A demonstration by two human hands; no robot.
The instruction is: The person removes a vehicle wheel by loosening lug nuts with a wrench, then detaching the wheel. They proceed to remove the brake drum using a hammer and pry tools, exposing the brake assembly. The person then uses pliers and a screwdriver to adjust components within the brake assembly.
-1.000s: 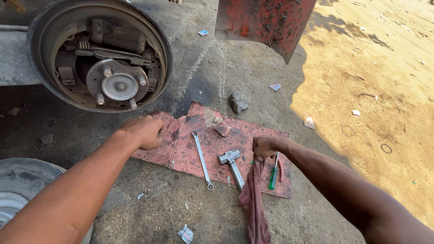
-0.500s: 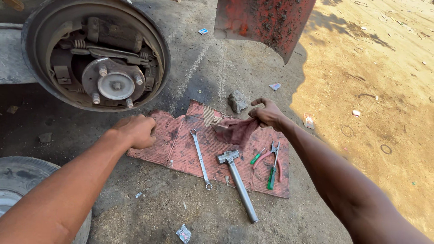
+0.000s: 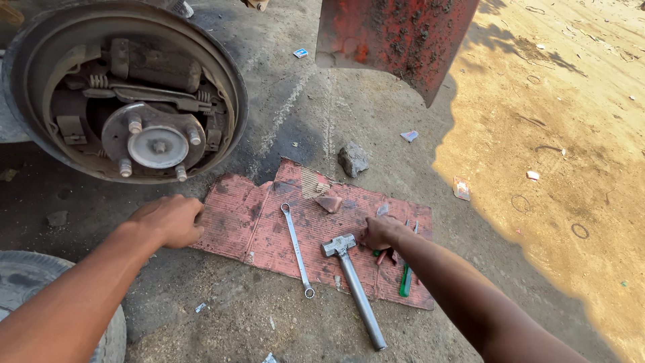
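Right hand (image 3: pixel 381 232) closed over green-handled pliers (image 3: pixel 405 279) on the red corrugated mat (image 3: pixel 259 225), just right of the grey metal hammer (image 3: pixel 353 279). Left hand (image 3: pixel 169 219) loosely curled, empty, knuckles on mat's left edge. Risk: a sideways grip may let the pliers slip onto the concrete.

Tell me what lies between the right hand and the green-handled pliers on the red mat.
Nothing visible does. The right hand already rests on the pliers on the red mat. The hammer lies just beside it, the left hand at the mat's far edge.

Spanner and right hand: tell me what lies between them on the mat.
The hammer lies between the spanner and the right hand, its head nearly at the hand, in the head view.
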